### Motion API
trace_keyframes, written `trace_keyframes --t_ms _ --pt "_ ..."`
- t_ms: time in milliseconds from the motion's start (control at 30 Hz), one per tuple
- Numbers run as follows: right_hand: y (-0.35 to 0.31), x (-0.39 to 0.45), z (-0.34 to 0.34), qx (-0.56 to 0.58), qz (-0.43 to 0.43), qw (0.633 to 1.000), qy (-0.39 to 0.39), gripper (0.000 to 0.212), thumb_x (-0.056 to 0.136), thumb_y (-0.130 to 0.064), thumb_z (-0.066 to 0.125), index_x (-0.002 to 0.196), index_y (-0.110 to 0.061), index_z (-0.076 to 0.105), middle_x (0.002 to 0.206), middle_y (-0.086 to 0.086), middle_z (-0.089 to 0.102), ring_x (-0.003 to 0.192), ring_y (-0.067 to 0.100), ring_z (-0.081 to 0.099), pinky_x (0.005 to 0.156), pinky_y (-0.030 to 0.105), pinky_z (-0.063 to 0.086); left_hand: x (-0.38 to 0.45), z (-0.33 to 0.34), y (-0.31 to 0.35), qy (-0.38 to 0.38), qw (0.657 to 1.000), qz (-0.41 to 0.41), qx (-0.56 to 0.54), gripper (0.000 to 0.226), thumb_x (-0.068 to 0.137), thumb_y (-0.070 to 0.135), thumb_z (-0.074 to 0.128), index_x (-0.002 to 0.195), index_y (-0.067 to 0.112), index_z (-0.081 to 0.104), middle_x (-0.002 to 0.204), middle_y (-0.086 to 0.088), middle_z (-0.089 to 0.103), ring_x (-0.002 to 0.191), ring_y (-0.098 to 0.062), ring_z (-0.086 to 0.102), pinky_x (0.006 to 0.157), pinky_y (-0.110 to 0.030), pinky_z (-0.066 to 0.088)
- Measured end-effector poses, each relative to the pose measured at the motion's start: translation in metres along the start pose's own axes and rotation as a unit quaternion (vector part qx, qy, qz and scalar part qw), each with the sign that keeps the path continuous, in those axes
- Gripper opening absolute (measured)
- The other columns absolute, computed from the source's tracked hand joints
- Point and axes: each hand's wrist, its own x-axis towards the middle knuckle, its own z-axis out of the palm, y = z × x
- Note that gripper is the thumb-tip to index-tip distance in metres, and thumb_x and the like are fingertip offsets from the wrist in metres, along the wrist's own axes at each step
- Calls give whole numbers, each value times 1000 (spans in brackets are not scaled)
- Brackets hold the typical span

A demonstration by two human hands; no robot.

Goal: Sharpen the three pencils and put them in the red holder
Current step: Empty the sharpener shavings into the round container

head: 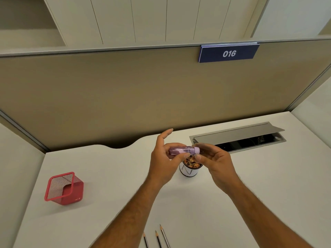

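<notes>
A lilac tube-shaped pencil sharpener [182,150] is held level above a small white cup [189,171] that holds wood shavings. My left hand [165,160] grips the sharpener's body, index finger raised. My right hand [213,158] pinches its pale cap end. Three pencils [158,238] lie side by side at the desk's front edge, tips pointing away from me, between my forearms. The red mesh holder [63,188] stands far left on the desk with nothing visible inside.
A grey cable hatch [238,136] stands open at the back right of the white desk [107,176]. A beige partition [125,95] with a blue "016" sign [229,53] closes off the back.
</notes>
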Motion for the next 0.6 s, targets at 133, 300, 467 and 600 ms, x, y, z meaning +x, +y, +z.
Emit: trace_keyframes --t_ms 133,300,467,600 --pt "-17 -9 8 19 -21 999 -19 37 75 -19 75 112 -22 71 111 5 75 106 26 69 93 36 57 -14 -4 15 29 996 -43 -78 75 68 28 85 132 33 46 99 0 76 92 -16 72 73 -22 58" --pt "-38 -24 19 17 -57 998 -32 36 76 -17 75 111 -24 73 109 4 76 104 25 71 83 25 58 -32 -8 32 72 986 -57 -140 60 59 37 87 113 29 61 92 3 77 87 -18 73 68 -21 58" --pt "-58 -40 33 6 -81 995 -51 35 75 -18 76 109 -27 74 107 4 76 100 27 72 80 28 60 -49 -12 42 109 973 -72 -192 50 54 41 88 97 23 70 93 0 76 88 -22 72 70 -27 59" --pt "-68 -47 44 -13 -95 994 -59 35 74 -14 74 107 -27 74 108 1 76 101 24 72 83 27 59 -59 -17 49 131 961 -86 -226 48 54 40 87 94 17 73 93 -6 75 88 -25 71 68 -25 57"
